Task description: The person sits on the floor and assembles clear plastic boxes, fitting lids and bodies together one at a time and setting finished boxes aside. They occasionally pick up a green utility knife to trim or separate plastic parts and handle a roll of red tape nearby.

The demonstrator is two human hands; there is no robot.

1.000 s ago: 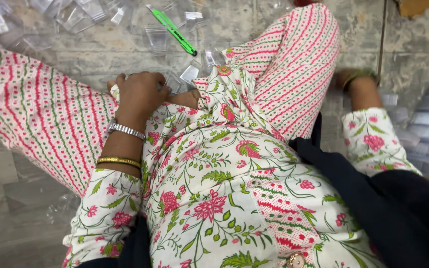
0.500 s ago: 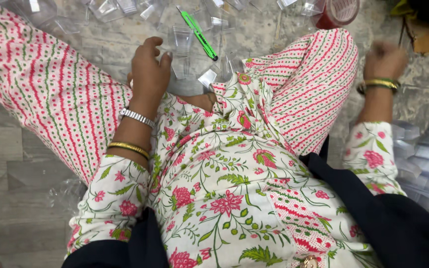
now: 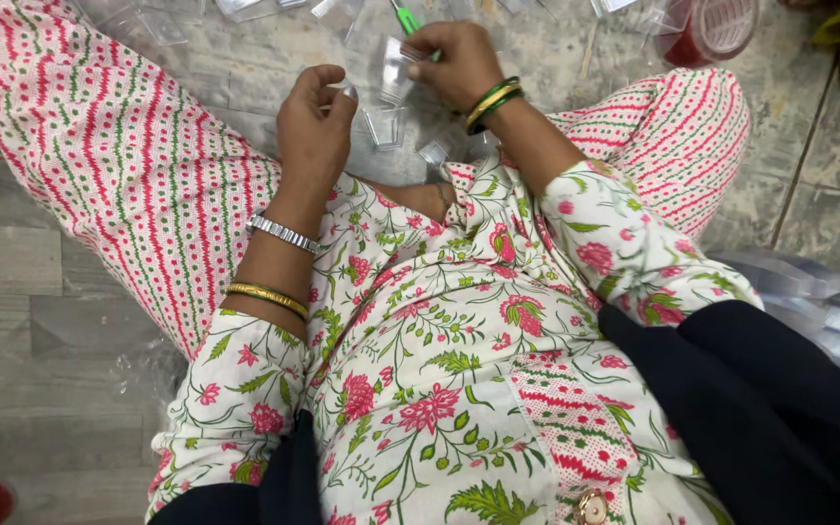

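**Both hands up at the pile of clear plastic bits on the floor**

Not much room here. The person sits on a grey tile floor [image 3: 245, 68] with striped trouser legs spread to either side, so the working patch is just the wedge between the knees. A dark cloth [image 3: 780, 408] covers the lower right, and a stack of clear trays [image 3: 819, 292] sits past the right knee.

Package-wise: a round red tub with a pale lid [image 3: 712, 29] lies at the top right edge, partly cut off. Top centre there's a green pen [image 3: 405, 17], mostly hidden by the right hand.

The right hand [image 3: 454, 63] has its fingers pinched shut on a small clear plastic piece [image 3: 396, 73], which hangs just left of the fingertips. The left hand [image 3: 313, 122] is curled, thumb and forefinger pressed together on what looks like a tiny clear bit, too small to be sure of. More clear pieces [image 3: 386, 126] lie on the floor between and just below the hands, one nearly touching the left thumb.
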